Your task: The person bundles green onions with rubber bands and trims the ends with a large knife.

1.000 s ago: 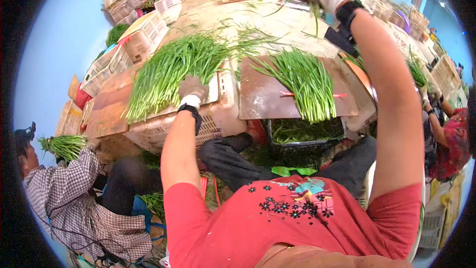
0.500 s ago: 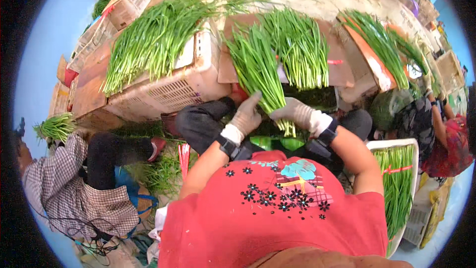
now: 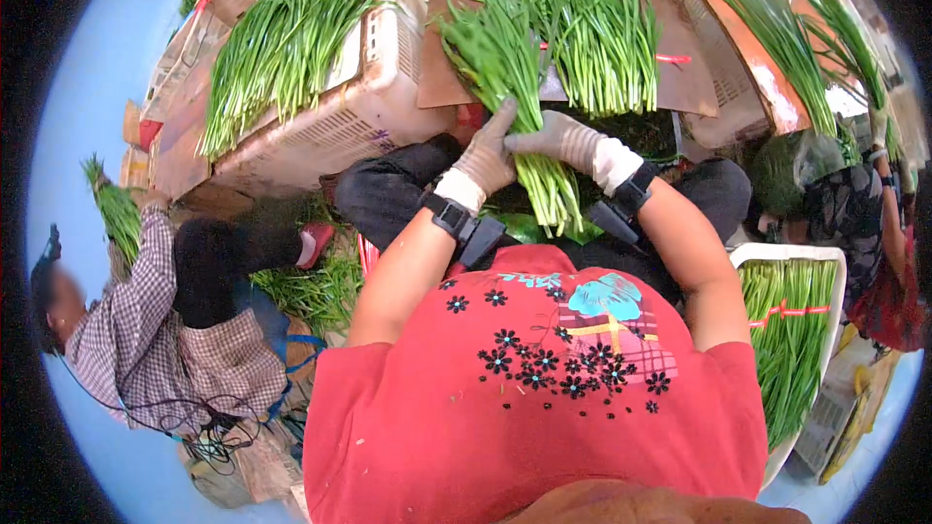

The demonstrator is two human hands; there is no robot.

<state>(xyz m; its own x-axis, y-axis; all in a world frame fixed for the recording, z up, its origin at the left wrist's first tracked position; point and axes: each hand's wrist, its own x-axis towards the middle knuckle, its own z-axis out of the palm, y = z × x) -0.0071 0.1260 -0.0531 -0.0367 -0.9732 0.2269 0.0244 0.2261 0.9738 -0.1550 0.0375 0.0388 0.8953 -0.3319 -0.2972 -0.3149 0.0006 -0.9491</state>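
Observation:
Both of my gloved hands are closed around one bunch of green chives in front of my chest. My left hand wraps it from the left, thumb along the stems. From the right, my right hand grips it at about the same height. The pale stem ends hang below my hands, and the leaves lean up and left over a brown board. A loose pile of chives lies on that board, just beyond my right hand. A red tie sticks out beside the pile.
More chives lie on an upturned pale crate at left. At right, a white crate holds red-tied chives. Co-workers sit on both sides; the left one, in a checked sleeve, holds a bunch. Chive scraps litter the floor.
My hands now grip farther up the bunch, with more stem showing below them. The co-worker at left has raised a bunch upright. The whole view has shifted slightly.

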